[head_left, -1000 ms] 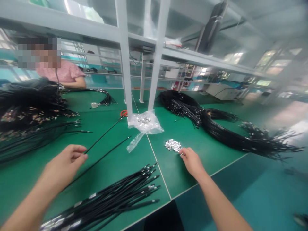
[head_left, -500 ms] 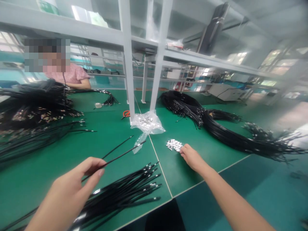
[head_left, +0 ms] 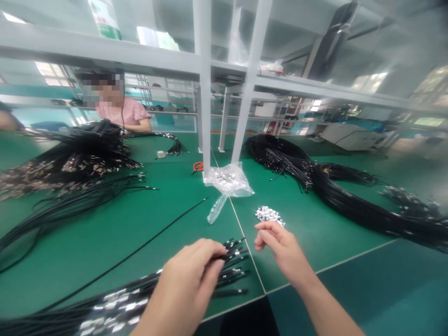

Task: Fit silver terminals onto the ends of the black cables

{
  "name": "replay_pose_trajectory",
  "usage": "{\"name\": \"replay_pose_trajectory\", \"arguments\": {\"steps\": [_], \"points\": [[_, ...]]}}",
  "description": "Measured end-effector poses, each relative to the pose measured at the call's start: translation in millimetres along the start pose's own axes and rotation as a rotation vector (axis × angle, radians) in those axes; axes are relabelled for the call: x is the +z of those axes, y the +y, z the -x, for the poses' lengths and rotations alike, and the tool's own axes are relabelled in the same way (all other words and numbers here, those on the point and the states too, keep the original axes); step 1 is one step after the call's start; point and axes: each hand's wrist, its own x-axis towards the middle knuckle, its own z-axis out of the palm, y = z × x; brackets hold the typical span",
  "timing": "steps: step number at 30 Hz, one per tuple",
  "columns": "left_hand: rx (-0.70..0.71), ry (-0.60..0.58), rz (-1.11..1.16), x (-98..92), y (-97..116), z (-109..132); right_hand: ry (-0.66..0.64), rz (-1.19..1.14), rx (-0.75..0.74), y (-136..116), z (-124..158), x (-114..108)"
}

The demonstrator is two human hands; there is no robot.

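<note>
My left hand (head_left: 191, 280) is closed in a pinch over the bundle of black cables (head_left: 122, 301), and a black cable end (head_left: 238, 252) pokes out past its fingertips. My right hand (head_left: 280, 247) has thumb and fingers pressed together, just in front of a small pile of silvery metal pieces (head_left: 269, 214); whatever is between the fingertips is too small to make out. One single black cable (head_left: 150, 239) lies apart on the green table, left of the bundle. Behind the pile, a clear plastic bag (head_left: 231, 179) holds more small silvery pieces.
Orange-handled tool (head_left: 198, 167) lies by the white shelf post (head_left: 206, 102). Large black cable bundles lie at left (head_left: 87, 149) and coiled at right (head_left: 336, 196). A white roll (head_left: 161, 154) sits farther back. Across the table, a person in a pink top (head_left: 136, 112) sits.
My left hand has moved right, over the bundle's ends; one cable it was near now lies on the table. My right hand has drawn back from the metal pieces toward the left hand.
</note>
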Motion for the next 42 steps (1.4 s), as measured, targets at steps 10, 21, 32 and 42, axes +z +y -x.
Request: {"name": "replay_pose_trajectory", "arguments": {"steps": [10, 21, 32, 42], "points": [[0.023, 0.047, 0.009, 23.2, 10, 0, -0.08, -0.739, 0.23, -17, 26, 33], [0.003, 0.099, -0.033, 37.6, 6, -3, -0.025, -0.956, 0.301, -21, 28, 47], [-0.009, 0.042, -0.13, 35.0, 10, -4, 0.027, -0.515, 0.175, -20, 32, 44], [-0.1, -0.031, 0.256, 29.1, 3, -5, -0.153, -0.451, 0.198, -16, 29, 59]]}}
